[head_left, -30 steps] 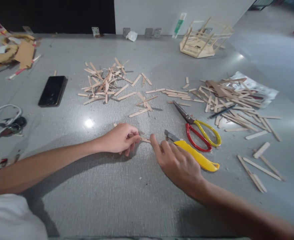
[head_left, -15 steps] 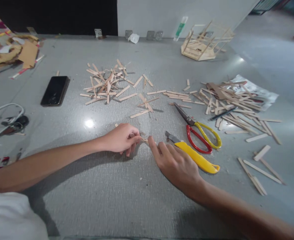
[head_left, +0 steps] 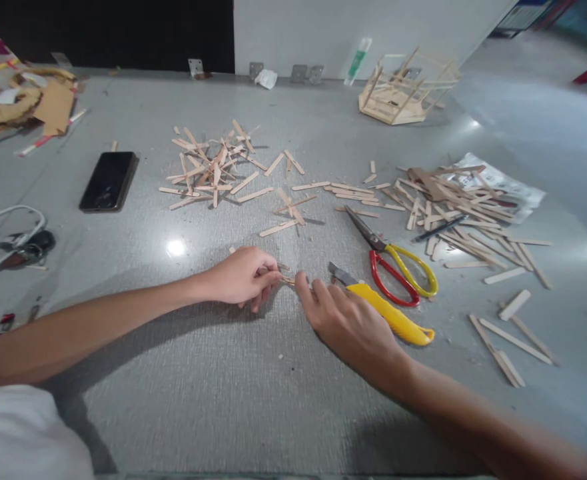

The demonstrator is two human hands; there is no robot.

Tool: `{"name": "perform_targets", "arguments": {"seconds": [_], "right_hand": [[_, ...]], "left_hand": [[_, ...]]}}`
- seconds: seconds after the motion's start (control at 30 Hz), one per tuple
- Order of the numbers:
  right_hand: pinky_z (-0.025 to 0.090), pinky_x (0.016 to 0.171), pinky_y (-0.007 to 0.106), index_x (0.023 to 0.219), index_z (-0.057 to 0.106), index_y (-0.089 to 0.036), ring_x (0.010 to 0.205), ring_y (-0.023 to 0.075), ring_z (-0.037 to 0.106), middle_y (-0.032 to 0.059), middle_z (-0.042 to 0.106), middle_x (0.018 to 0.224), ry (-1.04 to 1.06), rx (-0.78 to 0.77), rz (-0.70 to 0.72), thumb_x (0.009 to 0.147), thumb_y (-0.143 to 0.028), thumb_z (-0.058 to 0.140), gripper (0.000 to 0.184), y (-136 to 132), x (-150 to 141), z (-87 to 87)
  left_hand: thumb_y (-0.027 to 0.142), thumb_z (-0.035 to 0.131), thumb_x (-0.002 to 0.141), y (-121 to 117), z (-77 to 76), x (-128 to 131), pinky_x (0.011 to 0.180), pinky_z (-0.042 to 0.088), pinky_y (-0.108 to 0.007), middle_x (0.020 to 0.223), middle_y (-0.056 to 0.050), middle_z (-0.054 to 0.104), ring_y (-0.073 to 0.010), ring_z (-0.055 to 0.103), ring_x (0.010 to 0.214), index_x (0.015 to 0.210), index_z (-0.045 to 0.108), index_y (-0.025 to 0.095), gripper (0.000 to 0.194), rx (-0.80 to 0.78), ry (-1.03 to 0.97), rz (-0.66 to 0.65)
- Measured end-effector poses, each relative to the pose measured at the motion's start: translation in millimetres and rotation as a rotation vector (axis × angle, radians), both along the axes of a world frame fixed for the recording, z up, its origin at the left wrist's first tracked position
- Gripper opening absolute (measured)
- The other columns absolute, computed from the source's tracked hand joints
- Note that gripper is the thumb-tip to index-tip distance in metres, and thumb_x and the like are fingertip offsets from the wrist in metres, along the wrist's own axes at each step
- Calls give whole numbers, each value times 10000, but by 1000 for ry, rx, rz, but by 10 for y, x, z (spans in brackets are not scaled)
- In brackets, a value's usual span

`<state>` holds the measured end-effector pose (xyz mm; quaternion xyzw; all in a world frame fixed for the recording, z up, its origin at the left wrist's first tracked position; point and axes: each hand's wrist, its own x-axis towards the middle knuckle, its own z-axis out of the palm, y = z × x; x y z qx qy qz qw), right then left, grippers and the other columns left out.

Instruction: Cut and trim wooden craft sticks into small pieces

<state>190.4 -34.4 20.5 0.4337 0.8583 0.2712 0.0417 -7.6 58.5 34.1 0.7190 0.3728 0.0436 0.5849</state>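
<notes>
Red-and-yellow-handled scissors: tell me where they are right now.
In the head view, the scissors lie on the table right of centre, just beyond the yellow-handled knife by the right hand.

"Where can a hand pass?"
"Along the near table point(head_left: 213, 413), this side of left hand point(head_left: 240, 277) and right hand point(head_left: 346, 317); only crumbs point(head_left: 280, 357) there."
"Between them?"
"No, a stick point(head_left: 287, 281) bridges the gap."
"Right?"
"Knife point(head_left: 390, 313) just beyond the right hand, scissors point(head_left: 382, 246) behind, then loose sticks point(head_left: 516, 341)."
"Left?"
"Room between phone point(head_left: 109, 181) and left forearm point(head_left: 98, 325)."
</notes>
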Motion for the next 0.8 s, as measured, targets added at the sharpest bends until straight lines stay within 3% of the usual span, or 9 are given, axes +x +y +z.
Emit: {"name": "perform_targets", "arguments": {"seconds": [0.1, 0.57, 0.8], "right_hand": [[309, 475, 282, 1303, 606, -57, 516, 135, 538, -1, 548, 646, -36, 30, 5, 872, 17, 440, 467, -37, -12, 16], [301, 471, 262, 1264, 654, -69, 493, 122, 516, 5, 544, 614, -65, 83, -32, 881, 22, 418, 459, -95, -10, 19], [314, 478, 269, 1285, 631, -95, 522, 121, 524, 6, 583, 638, -10, -20, -65, 880, 31, 420, 474, -82, 2, 12]], "left_hand": [[258, 512, 978, 9, 1, -3, 321, 422, -146, 567, -12, 633, -121, 637, 433, 680, 541, 150, 318, 4, -11, -13], [240, 489, 987, 6, 9, 15, 337, 437, -153, 556, -10, 628, -117, 619, 416, 699, 540, 149, 306, -2, 8, -18], [252, 502, 982, -2, -26, 8, 354, 440, -152, 546, -6, 637, -101, 603, 394, 688, 541, 152, 314, 29, -3, -12]]}}
